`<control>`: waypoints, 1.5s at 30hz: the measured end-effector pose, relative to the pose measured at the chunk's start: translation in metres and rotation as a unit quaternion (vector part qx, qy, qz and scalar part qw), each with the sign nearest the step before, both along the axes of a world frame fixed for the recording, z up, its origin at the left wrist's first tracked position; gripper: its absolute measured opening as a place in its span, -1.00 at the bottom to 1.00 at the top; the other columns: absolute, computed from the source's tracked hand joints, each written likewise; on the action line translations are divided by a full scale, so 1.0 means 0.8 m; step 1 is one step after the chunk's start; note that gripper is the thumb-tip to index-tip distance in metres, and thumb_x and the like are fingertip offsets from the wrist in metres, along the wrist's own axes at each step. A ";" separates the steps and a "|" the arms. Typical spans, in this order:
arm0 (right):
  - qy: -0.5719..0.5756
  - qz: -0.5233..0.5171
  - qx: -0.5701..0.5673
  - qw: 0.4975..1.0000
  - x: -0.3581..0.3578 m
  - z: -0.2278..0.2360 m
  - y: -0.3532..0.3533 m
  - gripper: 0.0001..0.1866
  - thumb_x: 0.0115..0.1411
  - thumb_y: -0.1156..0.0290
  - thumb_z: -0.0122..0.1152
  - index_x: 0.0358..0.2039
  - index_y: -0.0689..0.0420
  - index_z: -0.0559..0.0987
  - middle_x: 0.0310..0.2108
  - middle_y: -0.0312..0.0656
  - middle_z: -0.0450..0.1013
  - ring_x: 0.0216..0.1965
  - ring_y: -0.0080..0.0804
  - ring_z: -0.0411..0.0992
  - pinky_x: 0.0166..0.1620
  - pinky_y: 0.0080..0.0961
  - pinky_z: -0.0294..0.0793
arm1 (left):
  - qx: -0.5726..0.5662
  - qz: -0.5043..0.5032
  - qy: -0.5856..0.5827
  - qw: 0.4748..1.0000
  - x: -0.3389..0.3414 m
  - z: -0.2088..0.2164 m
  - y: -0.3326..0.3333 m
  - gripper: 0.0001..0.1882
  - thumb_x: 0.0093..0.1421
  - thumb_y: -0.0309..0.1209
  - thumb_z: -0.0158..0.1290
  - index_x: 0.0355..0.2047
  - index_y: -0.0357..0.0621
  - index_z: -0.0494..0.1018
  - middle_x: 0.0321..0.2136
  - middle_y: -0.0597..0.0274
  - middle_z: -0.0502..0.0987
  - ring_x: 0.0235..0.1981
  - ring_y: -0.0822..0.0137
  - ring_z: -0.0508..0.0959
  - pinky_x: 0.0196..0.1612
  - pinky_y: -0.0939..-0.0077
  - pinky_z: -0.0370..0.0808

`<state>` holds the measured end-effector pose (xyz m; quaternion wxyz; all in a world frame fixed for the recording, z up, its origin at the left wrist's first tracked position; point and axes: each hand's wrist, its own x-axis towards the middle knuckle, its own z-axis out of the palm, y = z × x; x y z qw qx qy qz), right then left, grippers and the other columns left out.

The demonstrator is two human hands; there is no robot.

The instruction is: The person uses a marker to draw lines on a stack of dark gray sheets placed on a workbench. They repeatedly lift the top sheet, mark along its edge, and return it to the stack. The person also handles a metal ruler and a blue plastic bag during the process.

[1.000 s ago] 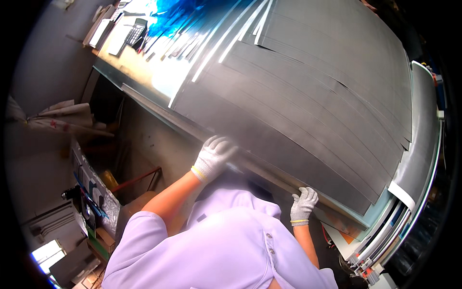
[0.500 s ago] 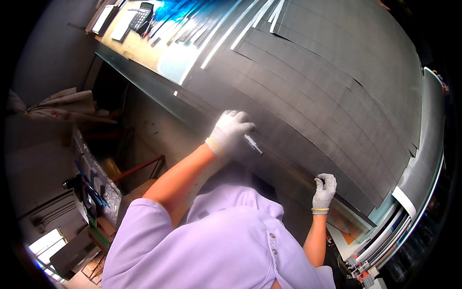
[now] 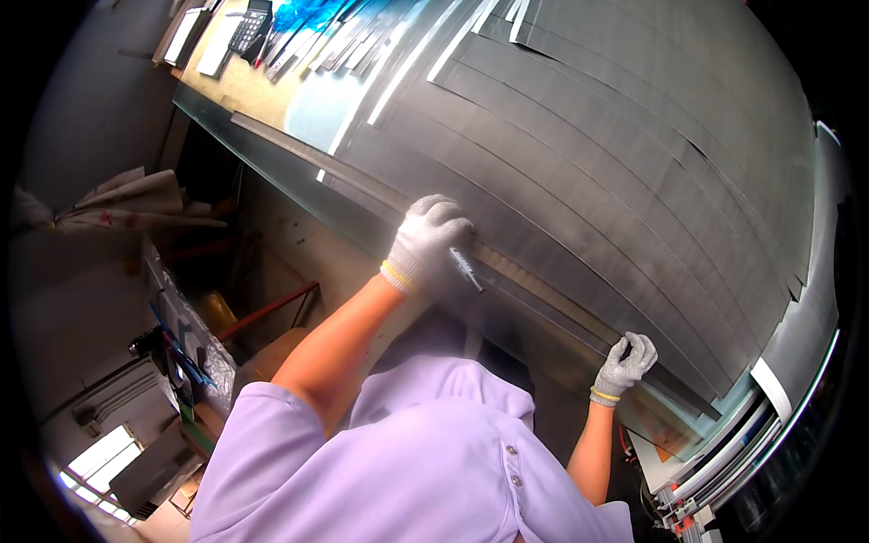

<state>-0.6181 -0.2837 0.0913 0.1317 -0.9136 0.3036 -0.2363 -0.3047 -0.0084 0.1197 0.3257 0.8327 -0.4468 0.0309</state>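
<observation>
My left hand (image 3: 425,237), in a pale knitted glove with a yellow cuff, is closed around a slim white pen-like tool (image 3: 467,270) with dark markings; its exact kind is unclear. That hand also lies against a long, narrow grey bar (image 3: 312,154) running along the near edge of the dark sheet (image 3: 579,195). Toward the bar's right end, my right hand (image 3: 623,366), gloved alike, has curled fingers and thumb at the bar. Its fingertips partly cover their contact with the bar.
The glass-edged tabletop (image 3: 281,184) slopes across the view. Far left lie a calculator (image 3: 250,27), narrow strips (image 3: 355,60) and blue plastic (image 3: 303,13). A dark curved roll of sheet (image 3: 806,299) stands at the right. A foil-wrapped panel (image 3: 195,330) is below left.
My right hand has shifted right and its fingers have turned. My left hand has moved slightly left and up with the tool. The bar now shows clearly up to its far left end.
</observation>
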 end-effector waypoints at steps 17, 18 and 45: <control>0.009 0.006 -0.026 1.000 0.001 -0.005 -0.006 -0.94 0.21 0.53 0.19 -0.31 0.20 0.53 -0.29 -0.12 0.46 -0.16 -0.09 0.41 -0.06 -0.10 0.39 | 0.015 -0.004 0.011 1.000 0.006 -0.001 -0.005 -0.65 -0.18 -0.58 0.18 -0.30 -0.07 0.58 -0.30 0.17 0.52 -0.09 0.00 0.55 -0.05 0.14 0.51; 0.008 0.006 -0.025 1.000 0.003 -0.004 -0.005 -0.95 0.20 0.53 0.19 -0.31 0.20 0.53 -0.29 -0.12 0.46 -0.16 -0.09 0.41 -0.06 -0.10 0.39 | 0.016 -0.004 0.008 1.000 0.006 -0.003 -0.005 -0.65 -0.18 -0.58 0.18 -0.30 -0.07 0.58 -0.30 0.17 0.52 -0.09 0.00 0.55 -0.05 0.14 0.51; 0.002 -0.003 -0.020 1.000 0.001 0.004 -0.004 -0.90 0.13 0.57 0.21 -0.30 0.20 0.54 -0.27 -0.04 0.43 -0.15 0.00 0.39 -0.06 -0.07 0.39 | 0.013 -0.005 0.015 1.000 -0.001 0.001 -0.004 -0.63 -0.18 -0.63 0.15 -0.28 -0.09 0.55 -0.30 0.12 0.52 -0.09 -0.05 0.53 -0.03 0.11 0.48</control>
